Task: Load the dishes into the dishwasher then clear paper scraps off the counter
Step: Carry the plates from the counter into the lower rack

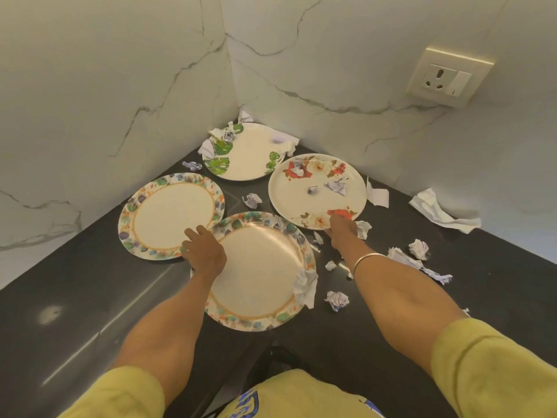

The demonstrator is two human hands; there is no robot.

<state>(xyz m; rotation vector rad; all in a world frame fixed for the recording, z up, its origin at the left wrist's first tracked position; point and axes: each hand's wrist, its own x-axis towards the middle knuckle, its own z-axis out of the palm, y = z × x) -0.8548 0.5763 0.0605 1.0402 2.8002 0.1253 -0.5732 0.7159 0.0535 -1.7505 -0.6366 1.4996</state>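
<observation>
Several patterned plates lie flat on the black counter (pixel 90 297) in the wall corner. My left hand (pixel 205 251) sits where the left leaf-rim plate (pixel 171 215) meets the near leaf-rim plate (pixel 256 273), its fingers curled over the left plate's near rim. My right hand (pixel 342 229) pinches the near rim of the red-flower plate (pixel 316 191), fingertips on the red flower. A green-leaf plate (pixel 250 152) lies farthest back. Crumpled paper scraps lie on the plates and counter, such as one scrap (pixel 306 286) on the near plate's right rim and another (pixel 337 300) beside it.
Marble walls close the corner at the back and left. A wall socket (pixel 449 76) sits high on the right wall. More scraps (pixel 419 248) and a flat torn paper (pixel 437 211) lie along the right of the counter.
</observation>
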